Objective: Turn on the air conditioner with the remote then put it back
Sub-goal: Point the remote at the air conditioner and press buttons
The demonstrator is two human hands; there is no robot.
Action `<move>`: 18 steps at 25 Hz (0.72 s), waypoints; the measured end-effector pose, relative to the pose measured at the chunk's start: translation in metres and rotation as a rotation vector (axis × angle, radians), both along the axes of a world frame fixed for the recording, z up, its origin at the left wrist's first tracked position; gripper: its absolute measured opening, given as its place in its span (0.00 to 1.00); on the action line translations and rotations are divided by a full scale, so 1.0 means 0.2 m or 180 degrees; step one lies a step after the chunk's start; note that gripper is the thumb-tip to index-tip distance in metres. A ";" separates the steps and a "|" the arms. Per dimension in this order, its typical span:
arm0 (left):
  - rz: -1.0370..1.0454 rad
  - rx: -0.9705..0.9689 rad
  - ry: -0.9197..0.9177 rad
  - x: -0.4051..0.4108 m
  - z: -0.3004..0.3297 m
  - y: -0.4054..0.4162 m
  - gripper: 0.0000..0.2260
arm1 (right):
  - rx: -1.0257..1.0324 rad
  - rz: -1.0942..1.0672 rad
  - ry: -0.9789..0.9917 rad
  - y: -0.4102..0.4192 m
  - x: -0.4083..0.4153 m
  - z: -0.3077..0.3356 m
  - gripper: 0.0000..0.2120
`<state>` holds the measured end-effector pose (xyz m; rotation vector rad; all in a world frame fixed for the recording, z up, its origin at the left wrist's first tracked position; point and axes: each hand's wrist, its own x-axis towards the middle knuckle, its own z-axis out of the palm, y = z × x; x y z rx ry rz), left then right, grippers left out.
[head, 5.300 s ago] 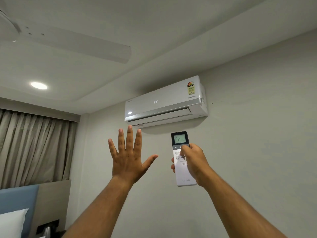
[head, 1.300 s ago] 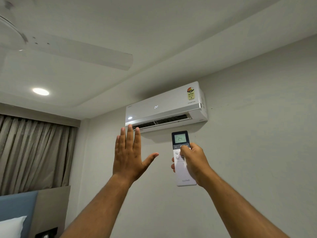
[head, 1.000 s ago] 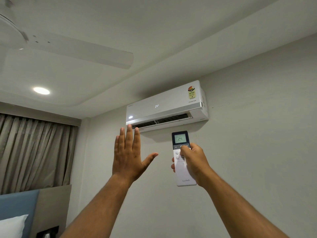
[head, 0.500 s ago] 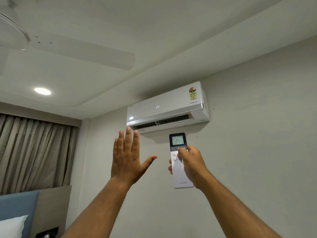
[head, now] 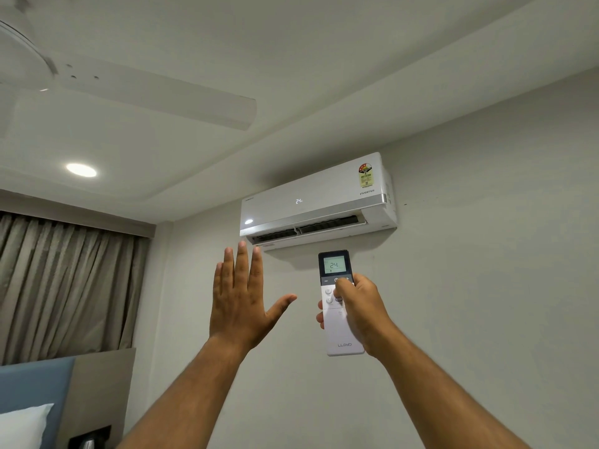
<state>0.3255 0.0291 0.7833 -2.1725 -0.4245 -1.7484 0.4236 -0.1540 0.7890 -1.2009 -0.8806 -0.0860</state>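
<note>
A white air conditioner (head: 311,202) hangs high on the wall, its panel showing 24 and its bottom flap swung open over the dark vent. Below it my right hand (head: 363,314) grips a white remote (head: 338,332) held upright, the thumb resting on the buttons just under its lit screen, which reads 24. My left hand (head: 241,296) is raised to the left of the remote, palm toward the unit, fingers straight and thumb spread, holding nothing.
A white ceiling fan blade (head: 155,98) reaches across the upper left, with a round ceiling light (head: 81,170) beneath it. Beige curtains (head: 64,286) cover the left wall. A blue headboard (head: 35,387) and white pillow (head: 22,427) sit at the lower left.
The air conditioner's flap, closed 5.3 s ago, now stands open. Over the last second the remote and right hand sank slightly; the left hand stays raised.
</note>
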 end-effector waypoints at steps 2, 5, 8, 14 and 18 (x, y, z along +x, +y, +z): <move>-0.0001 -0.0012 0.0011 0.01 -0.01 0.00 0.45 | -0.0001 0.0001 0.0011 0.00 0.00 -0.01 0.04; 0.0031 -0.0028 0.0043 0.02 -0.02 0.01 0.45 | -0.0026 -0.0013 0.0021 0.01 0.01 -0.01 0.04; 0.0043 -0.0059 0.0049 0.02 -0.02 0.02 0.46 | -0.0018 0.0022 0.0030 0.01 0.00 -0.02 0.03; -0.0070 -0.0155 -0.0011 0.04 -0.03 0.04 0.46 | 0.0005 0.0165 0.0144 0.03 -0.01 -0.02 0.08; -0.0415 -0.0581 0.0058 0.04 -0.04 0.01 0.43 | 0.0010 0.0383 0.0271 0.09 -0.05 -0.02 0.12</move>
